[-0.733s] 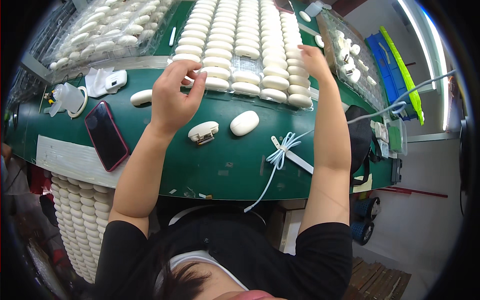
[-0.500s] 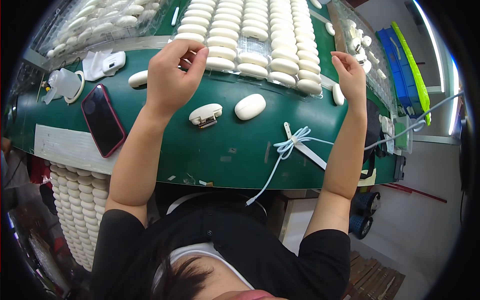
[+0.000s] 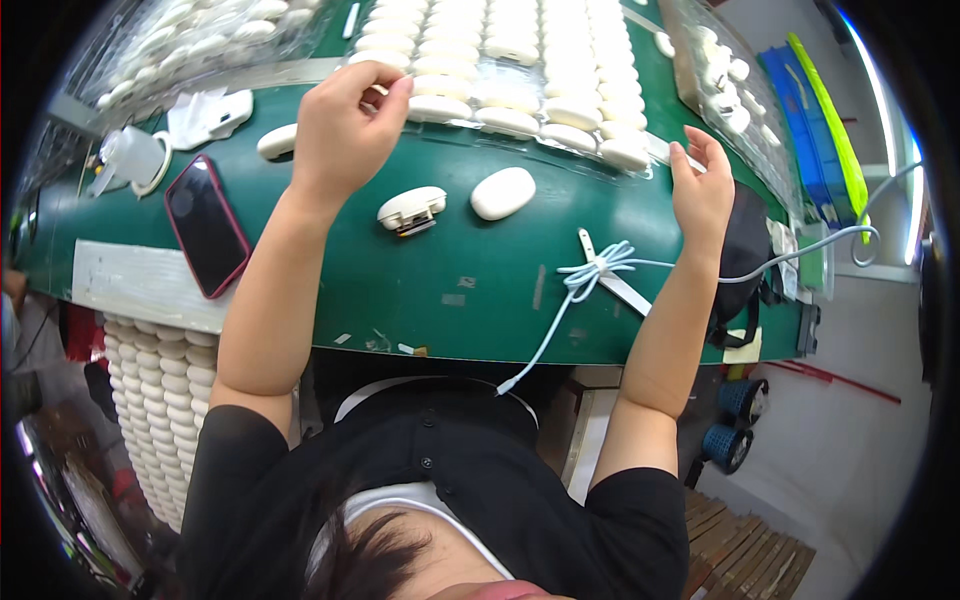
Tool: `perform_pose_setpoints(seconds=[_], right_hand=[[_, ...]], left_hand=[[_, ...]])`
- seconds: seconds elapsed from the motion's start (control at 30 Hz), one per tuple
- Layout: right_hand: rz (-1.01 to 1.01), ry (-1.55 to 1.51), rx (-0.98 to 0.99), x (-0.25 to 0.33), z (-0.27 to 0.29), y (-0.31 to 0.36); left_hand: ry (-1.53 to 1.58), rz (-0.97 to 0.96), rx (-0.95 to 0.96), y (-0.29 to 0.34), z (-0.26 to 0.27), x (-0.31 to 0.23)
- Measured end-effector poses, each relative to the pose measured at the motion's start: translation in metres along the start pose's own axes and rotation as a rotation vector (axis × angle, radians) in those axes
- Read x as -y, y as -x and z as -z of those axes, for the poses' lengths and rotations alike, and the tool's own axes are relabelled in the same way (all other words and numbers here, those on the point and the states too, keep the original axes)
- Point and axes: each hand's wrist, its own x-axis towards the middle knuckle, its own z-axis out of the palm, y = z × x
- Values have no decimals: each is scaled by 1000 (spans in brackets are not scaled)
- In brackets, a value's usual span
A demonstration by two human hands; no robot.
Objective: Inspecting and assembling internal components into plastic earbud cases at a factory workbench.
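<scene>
My left hand (image 3: 350, 130) is over the front left corner of a clear plastic tray (image 3: 648, 172) filled with rows of off-white oval casings (image 3: 505, 122). Its fingers curl in toward the thumb; whatever may be between them is hidden. My right hand (image 3: 705, 190) hovers by the tray's front right corner, fingers loosely bent and apart from the thumb, with nothing visible in them. Between my forearms, a smooth casing (image 3: 503, 193) lies beside one with an exposed dark part (image 3: 412, 208). Another casing (image 3: 277, 142) lies left of my left wrist.
On the green table (image 3: 450, 265) are a red-edged phone (image 3: 208, 225), a tied light-blue cable (image 3: 600, 265) running under my right forearm, and a black bag (image 3: 740, 230). More casings fill a tray (image 3: 220, 50) at far left and a stack (image 3: 160, 400) below. Blue bins (image 3: 800, 120) stand right.
The whole view has shifted slightly. My right hand has moved down toward me, its fingers spreading, and the loose casing once beside it no longer shows. My left hand stays about the tray corner.
</scene>
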Motion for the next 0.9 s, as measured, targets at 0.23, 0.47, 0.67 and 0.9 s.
perform_pose_setpoints(seconds=[0.23,0.47,0.67,0.9], right_hand=[[623,-214,823,98,-37,61],[558,-217,818,88,-59,68],[407,-266,647,85,-57,67],[474,-489,347,92,-56,77]], left_hand=[[-40,4,63,5,0,-2],[-40,-64,80,9,-1,-7],[79,-11,116,11,-9,-18],[685,470,587,34,-21,-36]])
